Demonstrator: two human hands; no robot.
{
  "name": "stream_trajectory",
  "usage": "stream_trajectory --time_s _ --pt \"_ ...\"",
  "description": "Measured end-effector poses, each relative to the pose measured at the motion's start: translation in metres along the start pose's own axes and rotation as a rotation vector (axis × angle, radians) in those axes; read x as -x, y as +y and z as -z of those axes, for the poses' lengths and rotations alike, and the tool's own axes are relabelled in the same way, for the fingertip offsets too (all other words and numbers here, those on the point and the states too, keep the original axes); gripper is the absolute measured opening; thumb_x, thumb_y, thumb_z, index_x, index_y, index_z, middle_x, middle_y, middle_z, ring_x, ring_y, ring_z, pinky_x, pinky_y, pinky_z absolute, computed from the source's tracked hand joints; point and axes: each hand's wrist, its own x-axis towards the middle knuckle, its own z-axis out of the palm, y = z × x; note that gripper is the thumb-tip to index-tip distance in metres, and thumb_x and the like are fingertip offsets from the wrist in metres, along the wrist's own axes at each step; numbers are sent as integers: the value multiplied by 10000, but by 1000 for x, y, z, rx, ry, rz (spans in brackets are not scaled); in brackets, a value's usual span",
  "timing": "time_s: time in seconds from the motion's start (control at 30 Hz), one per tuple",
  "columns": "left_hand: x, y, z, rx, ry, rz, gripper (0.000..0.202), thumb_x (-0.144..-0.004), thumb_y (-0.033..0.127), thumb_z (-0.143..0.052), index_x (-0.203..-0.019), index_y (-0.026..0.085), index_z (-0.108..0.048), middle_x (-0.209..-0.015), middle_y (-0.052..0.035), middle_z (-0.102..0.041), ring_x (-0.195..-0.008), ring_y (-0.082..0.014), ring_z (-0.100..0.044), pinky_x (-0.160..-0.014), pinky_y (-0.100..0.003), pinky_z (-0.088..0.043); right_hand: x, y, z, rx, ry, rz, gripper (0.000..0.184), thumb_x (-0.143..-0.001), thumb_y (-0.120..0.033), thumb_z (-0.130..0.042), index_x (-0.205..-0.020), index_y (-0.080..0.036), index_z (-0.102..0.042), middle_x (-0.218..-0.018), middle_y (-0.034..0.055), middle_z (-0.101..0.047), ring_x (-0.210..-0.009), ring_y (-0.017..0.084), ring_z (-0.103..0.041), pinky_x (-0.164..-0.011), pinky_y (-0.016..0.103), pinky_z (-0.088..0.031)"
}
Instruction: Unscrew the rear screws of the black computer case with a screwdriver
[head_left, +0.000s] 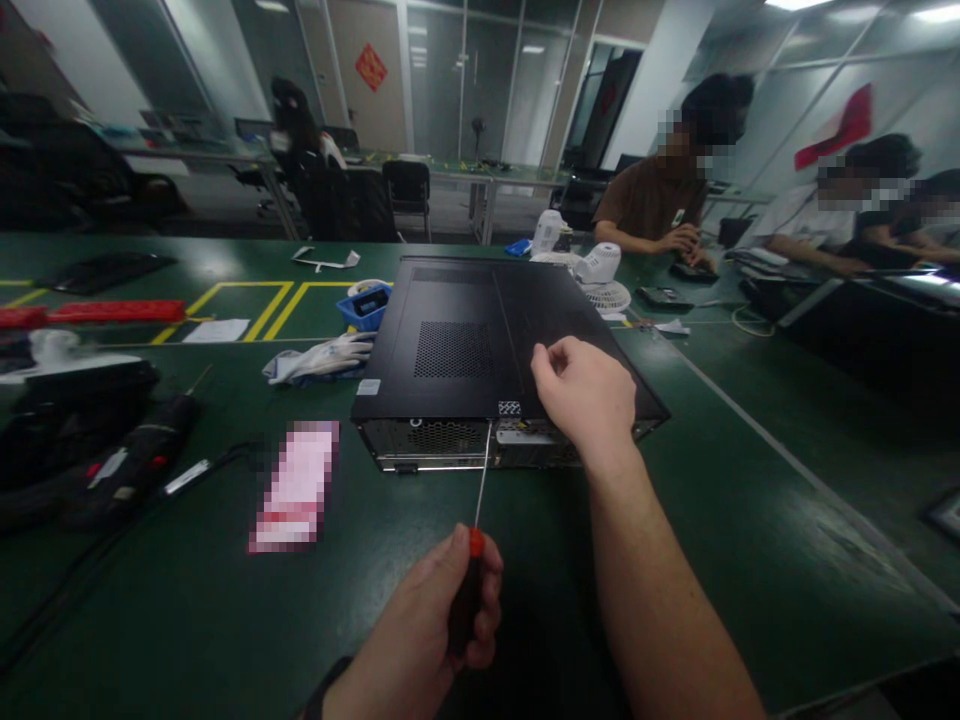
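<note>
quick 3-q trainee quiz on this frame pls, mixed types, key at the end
1. True or false: the left hand holds the screwdriver with its tip at the rear edge of the computer case.
2. The right hand rests on: A) the case's near right corner B) the white fan C) the blue tray
3. Fill in: the white gloves lie to the ___ of the case, on the green table.

Key: 1 true; 2 A; 3 left
</note>
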Motion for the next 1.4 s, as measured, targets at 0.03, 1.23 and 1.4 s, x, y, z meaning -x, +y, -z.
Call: stream_trajectory --time_s 0.03,1.23,1.4 --pt "-1 0 0 11 -1 -7 457 -864 619 -665 -957 181 -576 -725 43 -486 -545 -52 -377 -517 -219 -210 0 0 0 1 -3 -2 321 -976 -447 -505 -829 -232 -692 -866 53 -733 -793 220 -643 -626 313 -313" --pt "-5 -3 1 -11 -104 -76 458 -826 583 -737 -798 192 -500 -641 75 -426 -512 -45 -316 -507 -238 -212 1 3 -3 -30 27 -9 306 -970 -438 -516 -793 -233 -658 -825 22 -709 -758 188 -604 -605 318 -241" --pt "-7 -2 -1 -4 -83 -80 498 -770 612 -776 -824 184 -528 -688 47 -507 -572 -60 -397 -525 -229 -242 1 4 -3 -44 37 -8 307 -969 -429 -516 -784 -232 -661 -813 23 -702 -751 181 -591 -609 318 -240"
